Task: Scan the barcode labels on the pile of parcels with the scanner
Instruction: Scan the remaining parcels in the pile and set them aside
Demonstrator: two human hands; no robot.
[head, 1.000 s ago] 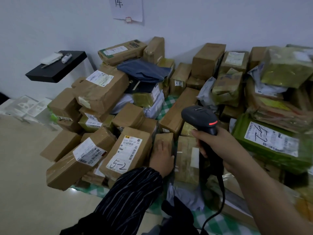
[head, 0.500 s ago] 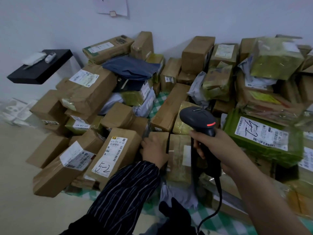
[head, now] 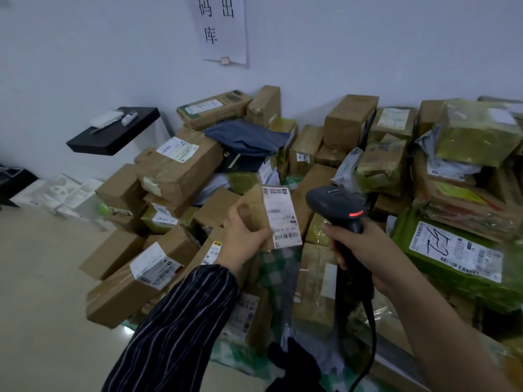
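A pile of parcels, brown boxes and green-wrapped packs, fills the floor against the wall. My left hand grips a small brown box lifted above the pile, its white barcode label turned toward me. My right hand grips the handle of a black corded scanner just right of that box. A red light glows on the scanner's head, which points toward the pile and the wall.
A green-wrapped parcel with a large label lies at the right. A black shelf on the wall at left carries small white items. A paper sign hangs on the wall above. Bare floor lies at left.
My left hand, which rested on a small box in the pile, has lifted it up and turned its label toward me. The view has tilted upward.
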